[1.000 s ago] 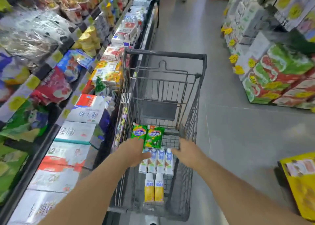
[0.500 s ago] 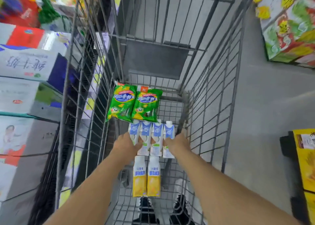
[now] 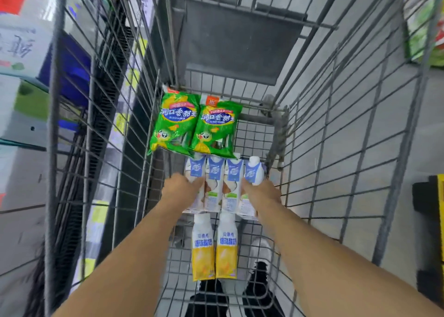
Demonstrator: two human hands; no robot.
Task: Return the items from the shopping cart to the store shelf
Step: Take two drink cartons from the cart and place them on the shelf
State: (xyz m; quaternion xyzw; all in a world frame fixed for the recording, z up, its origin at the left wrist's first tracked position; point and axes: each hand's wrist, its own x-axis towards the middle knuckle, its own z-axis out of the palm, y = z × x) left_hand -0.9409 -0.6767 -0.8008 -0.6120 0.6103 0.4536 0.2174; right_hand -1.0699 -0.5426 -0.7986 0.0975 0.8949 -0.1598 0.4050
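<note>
At 9 o'clock, outside the wire wall, the store shelf (image 3: 79,100) carries large white cardboard cases (image 3: 19,49) with red and green print, blurred by motion.

The grey wire shopping cart (image 3: 336,114) fills the middle of the view, seen from above. On its floor, at about 12 o'clock from the hands, two green plastic snack bags (image 3: 195,124) with blue labels lie side by side, touching each other. Just below them, a row of four blue and white drink cartons (image 3: 216,179) lies flat, packed edge to edge, caps pointing to 12 o'clock.

The left hand (image 3: 180,187) is down on the leftmost carton of this row, at the 9 o'clock end. Its fingers curl around the carton side, but the carton lies flat, and I cannot tell if the grip is really closed. The right hand (image 3: 263,193) is at the 3 o'clock end, on the rightmost carton (image 3: 253,172), which is tilted up a little from its neighbours. The fingers are under and around it; how firmly they close is hidden.

At 6 o'clock from the row, between the two forearms, two yellow and white drink bottles (image 3: 215,251) lie side by side, touching.

Under the cart floor, at 6 o'clock, black and white shoes (image 3: 259,268) stand on the grey tiled floor (image 3: 360,172).

At 3 o'clock, a black and yellow display (image 3: 432,232) stands at the frame edge.
</note>
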